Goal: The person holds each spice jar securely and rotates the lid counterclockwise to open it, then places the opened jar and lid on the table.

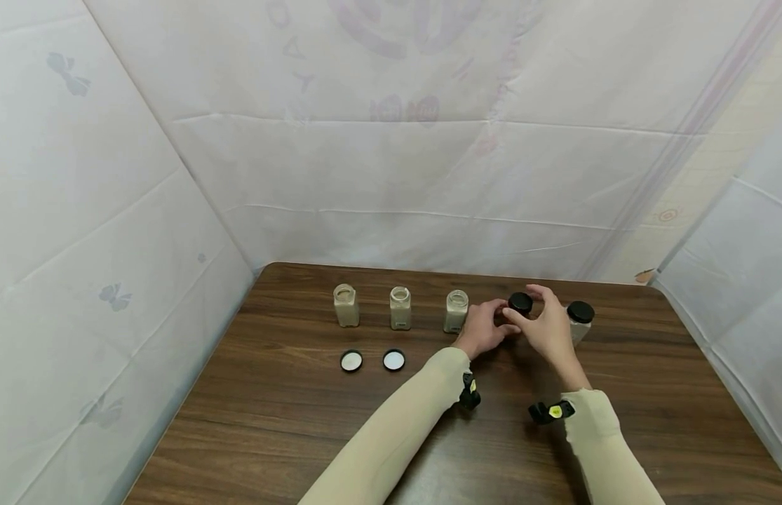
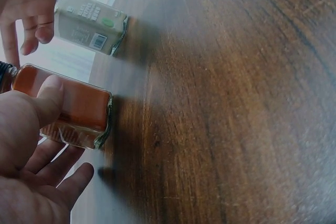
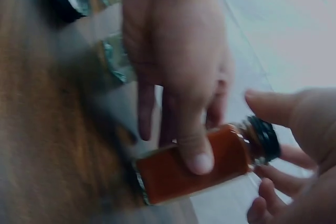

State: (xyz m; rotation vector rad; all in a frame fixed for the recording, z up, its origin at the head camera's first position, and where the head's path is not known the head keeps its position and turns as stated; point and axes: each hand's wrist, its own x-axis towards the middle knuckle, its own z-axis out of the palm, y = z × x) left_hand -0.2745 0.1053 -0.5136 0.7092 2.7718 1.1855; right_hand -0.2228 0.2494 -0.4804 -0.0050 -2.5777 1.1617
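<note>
My left hand (image 1: 482, 328) grips a square glass jar of orange-red powder (image 2: 86, 103), thumb pressed on one flat side and fingers behind. The black lid (image 1: 520, 302) is on the jar's neck. Around it is my right hand (image 1: 550, 327), thumb and fingers spread; in the right wrist view a gap shows between the thumb tip and the lid. Just right of this hand stands another jar (image 1: 578, 330), with pale contents and a black lid. Nearest my left hand on the other side is a lidless jar of pale powder (image 1: 456, 312).
Two more lidless jars, one at the left end (image 1: 347, 306) and one beside it (image 1: 400, 308), stand in the same row. In front of them lie two black-rimmed lids (image 1: 351, 361), pale insides up. White sheeting (image 1: 365, 168) hangs behind the brown wooden table (image 1: 252, 421).
</note>
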